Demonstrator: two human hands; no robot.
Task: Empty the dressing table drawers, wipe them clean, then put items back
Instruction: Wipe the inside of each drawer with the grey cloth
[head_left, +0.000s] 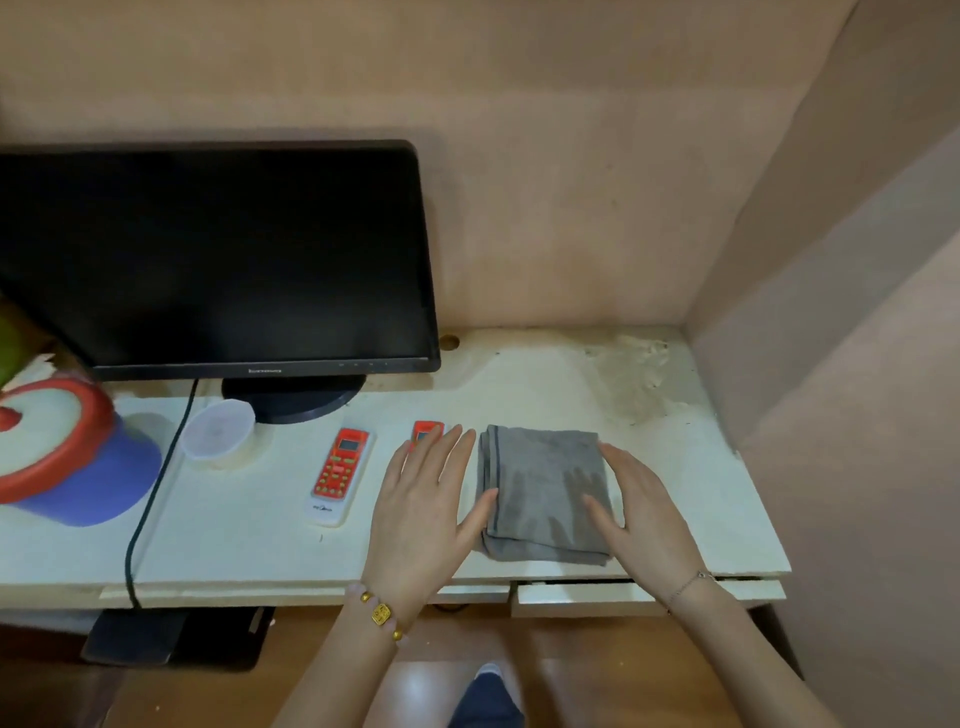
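Head camera, looking down: my left hand (426, 509) and right hand (644, 514), both flat with fingers straight and gripping nothing, flank a folded grey cloth (545, 493) on the cream-white dressing table (234, 545). My left thumb meets its left edge; my right fingers overlap its right edge. A white drawer front (582, 598) shows below the near edge. Left of my hands lies a red-and-white remote control (340, 473); far left stands a black monitor (218, 254).

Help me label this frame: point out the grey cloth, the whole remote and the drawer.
grey cloth (543, 478), head view, centre of the fold.
whole remote (337, 475), head view, keypad.
drawer (582, 598), head view, front panel.
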